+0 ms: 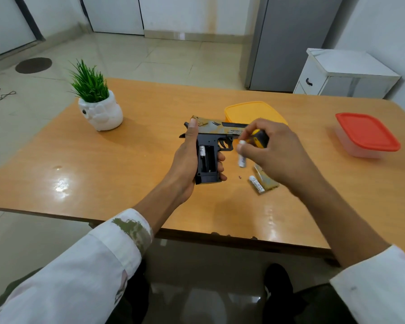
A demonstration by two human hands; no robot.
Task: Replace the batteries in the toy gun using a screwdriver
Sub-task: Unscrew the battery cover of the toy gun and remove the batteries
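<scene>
My left hand (185, 160) grips the black and gold toy gun (214, 134) by its grip, above the table. The grip's battery compartment (207, 160) faces up with its cover off; one white battery (202, 151) sits in its left slot and the other slot looks bare. My right hand (274, 155) hovers right of the gun and pinches a white battery (241, 157) in its fingertips. It also holds the yellow and black screwdriver (258, 137). Another white battery (257, 184) lies on the table beside a gold cover piece (267, 181). A tiny screw (239, 177) rests near them.
On the wooden table (138, 160), a potted plant (96, 106) stands at the back left. A yellow-lidded box (253, 112) lies behind the gun, and a red-lidded plastic box (366, 135) is at the far right. A white cabinet (341, 76) stands beyond the table.
</scene>
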